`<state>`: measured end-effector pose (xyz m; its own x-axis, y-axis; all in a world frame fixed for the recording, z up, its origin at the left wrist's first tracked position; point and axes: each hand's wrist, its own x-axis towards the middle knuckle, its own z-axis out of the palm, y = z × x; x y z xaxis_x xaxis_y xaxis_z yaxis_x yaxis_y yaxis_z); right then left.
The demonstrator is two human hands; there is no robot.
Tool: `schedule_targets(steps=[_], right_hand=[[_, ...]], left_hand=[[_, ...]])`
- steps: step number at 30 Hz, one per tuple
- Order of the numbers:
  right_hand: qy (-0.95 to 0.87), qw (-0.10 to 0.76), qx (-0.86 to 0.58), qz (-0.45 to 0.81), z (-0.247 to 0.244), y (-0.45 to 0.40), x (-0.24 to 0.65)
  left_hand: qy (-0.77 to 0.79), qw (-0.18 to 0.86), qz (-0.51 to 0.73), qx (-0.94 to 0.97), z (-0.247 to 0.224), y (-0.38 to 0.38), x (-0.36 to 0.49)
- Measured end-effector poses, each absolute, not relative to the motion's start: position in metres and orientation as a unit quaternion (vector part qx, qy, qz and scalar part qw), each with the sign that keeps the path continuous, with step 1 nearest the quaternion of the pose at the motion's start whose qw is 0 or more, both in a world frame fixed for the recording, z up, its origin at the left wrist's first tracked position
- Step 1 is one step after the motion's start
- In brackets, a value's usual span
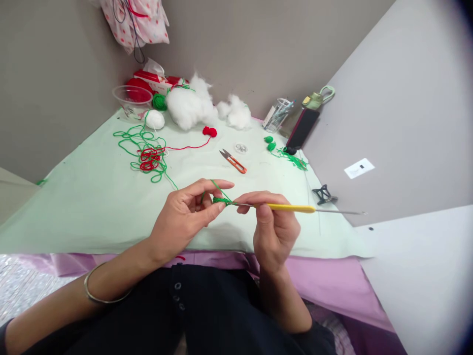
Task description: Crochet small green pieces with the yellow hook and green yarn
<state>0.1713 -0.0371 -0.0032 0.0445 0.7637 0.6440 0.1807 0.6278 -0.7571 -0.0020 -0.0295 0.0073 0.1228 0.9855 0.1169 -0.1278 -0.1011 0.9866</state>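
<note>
My left hand point(190, 209) pinches a small green crochet piece point(220, 200) between thumb and fingers. Green yarn point(219, 187) runs over its raised index finger and down to the piece. In my right hand point(275, 224) is a crochet hook with a yellow handle point(291, 208), gripped between thumb and fingers. The hook's thin metal tip reaches the green piece, and its other metal end points right. Whether a loop sits on the tip is too small to tell. Loose green and red yarn point(150, 160) lies tangled on the table beyond my left hand.
Orange thread snips point(233, 161) lie ahead, beside a small clear round case point(241, 148) and a red knitted piece point(210, 131). White stuffing point(188, 106), a plastic tub point(133, 101) and a white yarn ball point(154, 119) stand at the back. Small green pieces point(271, 146), a phone point(303, 128) and a bottle point(313, 101) are at right.
</note>
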Motion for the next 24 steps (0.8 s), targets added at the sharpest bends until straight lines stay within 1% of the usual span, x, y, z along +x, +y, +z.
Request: schedule_targets(steps=[3,6,8,10,11,13,15,17,20,24], right_hand=[[-0.674,0.618,-0.352,0.200,-0.009,-0.036,0.172],[-0.727,0.599,-0.327,0.084,-0.022,-0.033,0.169],[-0.744,0.585,-0.323,-0.018,-0.031,-0.030,0.166],[-0.739,0.586,-0.325,-0.066,-0.035,-0.029,0.165],[-0.733,0.594,-0.327,-0.055,-0.035,-0.028,0.164],[-0.707,0.624,-0.332,0.033,-0.029,-0.027,0.165],[-0.659,0.660,-0.331,0.146,-0.021,-0.026,0.165],[-0.622,0.677,-0.324,0.224,-0.016,-0.025,0.165],[-0.624,0.664,-0.319,0.262,-0.015,-0.025,0.163],[-0.625,0.668,-0.324,0.242,-0.014,-0.028,0.164]], left_hand=[[0.408,0.538,0.523,0.521,0.008,-0.030,-0.001],[0.389,0.573,0.533,0.486,0.006,-0.029,0.002],[0.356,0.631,0.533,0.437,0.004,-0.028,0.004],[0.319,0.710,0.502,0.376,0.004,-0.026,0.004],[0.305,0.744,0.484,0.346,0.004,-0.025,0.003],[0.292,0.779,0.463,0.307,0.005,-0.022,0.002],[0.291,0.772,0.478,0.301,0.008,-0.021,0.001],[0.295,0.750,0.498,0.322,0.009,-0.021,0.001],[0.304,0.722,0.505,0.362,0.010,-0.022,0.001],[0.322,0.694,0.507,0.396,0.009,-0.020,-0.004]])
